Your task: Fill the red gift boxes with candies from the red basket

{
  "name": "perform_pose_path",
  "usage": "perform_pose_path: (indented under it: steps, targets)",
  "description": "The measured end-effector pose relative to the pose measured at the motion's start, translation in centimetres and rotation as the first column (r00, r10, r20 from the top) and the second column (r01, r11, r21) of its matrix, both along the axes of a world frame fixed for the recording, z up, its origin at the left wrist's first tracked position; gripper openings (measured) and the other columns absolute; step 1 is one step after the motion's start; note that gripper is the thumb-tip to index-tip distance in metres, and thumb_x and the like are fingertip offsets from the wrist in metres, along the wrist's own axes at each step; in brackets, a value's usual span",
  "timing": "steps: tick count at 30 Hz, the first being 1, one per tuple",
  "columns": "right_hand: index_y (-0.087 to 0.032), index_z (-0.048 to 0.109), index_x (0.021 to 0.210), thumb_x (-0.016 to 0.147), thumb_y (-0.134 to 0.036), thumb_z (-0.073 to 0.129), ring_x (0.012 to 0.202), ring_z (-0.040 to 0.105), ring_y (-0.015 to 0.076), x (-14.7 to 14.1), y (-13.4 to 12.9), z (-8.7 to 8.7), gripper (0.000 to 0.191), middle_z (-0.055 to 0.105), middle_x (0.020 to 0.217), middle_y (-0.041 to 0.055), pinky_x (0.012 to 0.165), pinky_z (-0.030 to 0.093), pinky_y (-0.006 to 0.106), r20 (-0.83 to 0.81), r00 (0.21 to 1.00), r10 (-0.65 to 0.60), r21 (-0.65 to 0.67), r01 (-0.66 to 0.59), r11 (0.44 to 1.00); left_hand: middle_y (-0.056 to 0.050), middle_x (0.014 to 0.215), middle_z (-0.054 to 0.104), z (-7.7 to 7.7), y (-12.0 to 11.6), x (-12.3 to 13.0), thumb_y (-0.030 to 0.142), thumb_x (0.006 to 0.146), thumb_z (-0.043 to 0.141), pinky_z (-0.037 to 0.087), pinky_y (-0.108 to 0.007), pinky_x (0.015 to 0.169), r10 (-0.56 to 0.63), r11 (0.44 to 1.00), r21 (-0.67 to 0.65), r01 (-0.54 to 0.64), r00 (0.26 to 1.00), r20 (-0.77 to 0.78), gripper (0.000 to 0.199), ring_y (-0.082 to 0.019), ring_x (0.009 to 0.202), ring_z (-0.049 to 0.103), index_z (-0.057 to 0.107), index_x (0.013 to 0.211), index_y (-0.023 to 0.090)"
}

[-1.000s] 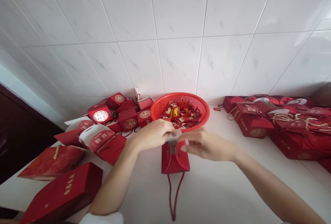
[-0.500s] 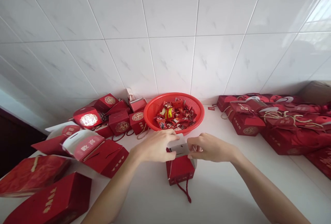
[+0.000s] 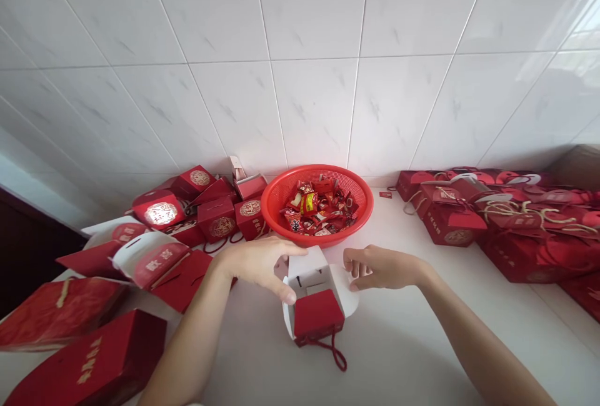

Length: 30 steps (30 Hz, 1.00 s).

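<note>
A small red paper gift box (image 3: 319, 314) stands on the counter in front of me, its white-lined top flaps folded outward and its inside showing. A dark red cord loop hangs at its front. My left hand (image 3: 260, 268) holds the box at its left side, thumb by the left flap and fingers reaching the rear flap; some fingertips are hidden. My right hand (image 3: 387, 267) is at the right flap (image 3: 345, 290), fingers curled with the thumb apart from them. Behind the box, a red plastic basket (image 3: 272, 209) contains wrapped candies (image 3: 323, 203).
Several red boxes (image 3: 180, 278), some with raised flaps, crowd the left side of the white counter (image 3: 384, 356). More closed boxes (image 3: 452, 222) with cord handles stand at right. A small red packet (image 3: 385, 194) lies near the tiled wall (image 3: 309, 112).
The box's top flaps have been spread apart, exposing its white inside. My left hand has shifted left and down along the box, and my right hand has moved slightly right.
</note>
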State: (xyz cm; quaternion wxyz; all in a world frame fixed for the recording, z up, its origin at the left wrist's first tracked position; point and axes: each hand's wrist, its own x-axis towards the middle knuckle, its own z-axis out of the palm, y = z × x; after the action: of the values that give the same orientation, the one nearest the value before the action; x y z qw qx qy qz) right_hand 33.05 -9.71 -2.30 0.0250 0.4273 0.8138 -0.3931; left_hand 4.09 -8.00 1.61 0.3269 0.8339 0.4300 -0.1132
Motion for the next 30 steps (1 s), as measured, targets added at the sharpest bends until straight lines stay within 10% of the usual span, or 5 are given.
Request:
perform_pose_path:
  steps: [9,30]
  targets:
    - [-0.02,0.062,0.115,0.081,-0.019,0.074,0.085,0.061,0.0202,-2.0,-2.9,0.8,0.036,0.061,0.113,0.0085,0.073,0.046,0.031,0.054,0.997,0.062,0.414,-0.079,0.907,-0.01,0.148,0.057,0.5,-0.8,0.5,0.063,0.071,0.075,0.051,-0.035,0.099,-0.009,0.999,0.037,0.009,1.0,0.011,0.093,-0.034,0.127,0.06,0.048,0.151,0.023]
    - [-0.017,0.073,0.094,0.08,-0.046,0.08,0.082,0.056,0.0209,-3.0,-4.1,0.2,0.033,0.062,0.097,0.0074,0.08,0.042,0.034,0.075,0.966,0.248,0.512,-0.251,0.822,-0.01,0.106,0.078,-3.7,2.0,-1.4,0.051,0.049,0.094,0.06,-0.036,0.075,0.102,0.893,-0.449,0.031,0.958,0.268,0.128,-0.031,0.094,0.075,0.033,0.158,0.023]
